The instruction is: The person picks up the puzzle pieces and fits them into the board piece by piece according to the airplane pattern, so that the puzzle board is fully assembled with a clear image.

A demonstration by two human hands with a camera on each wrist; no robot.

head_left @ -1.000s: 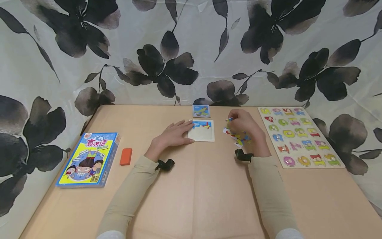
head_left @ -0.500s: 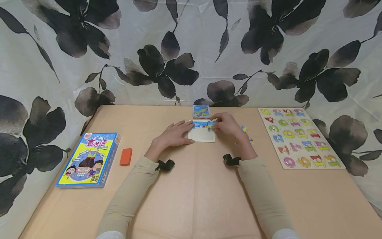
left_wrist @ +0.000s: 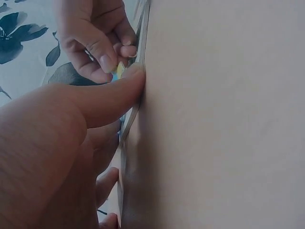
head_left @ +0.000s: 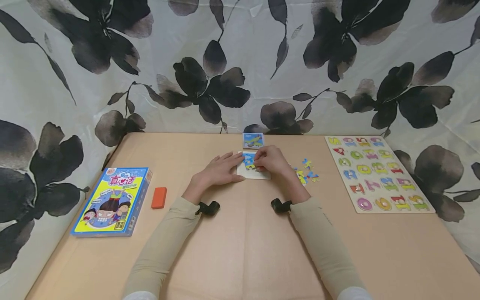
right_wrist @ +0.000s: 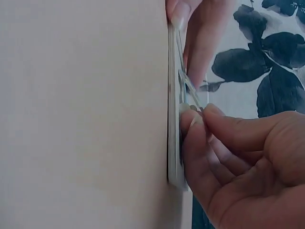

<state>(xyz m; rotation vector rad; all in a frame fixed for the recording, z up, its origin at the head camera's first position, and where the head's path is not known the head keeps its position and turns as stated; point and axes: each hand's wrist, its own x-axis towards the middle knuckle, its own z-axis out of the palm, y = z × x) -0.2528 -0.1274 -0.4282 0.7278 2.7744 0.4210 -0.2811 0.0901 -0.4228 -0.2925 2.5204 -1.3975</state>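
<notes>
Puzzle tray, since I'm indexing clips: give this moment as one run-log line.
puzzle tray: partly filled | left hand: on its left edge | right hand: pinches puzzle piece over it | loose pieces: to its right

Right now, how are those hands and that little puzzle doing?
Left hand touching puzzle tray. Right hand pinching a piece over it. Tray partly filled. Loose pieces to the right, seemingly nothing blocking.

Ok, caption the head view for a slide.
Left hand at the edge of a puzzle board, right hand over it, loose pieces to the right.
</notes>
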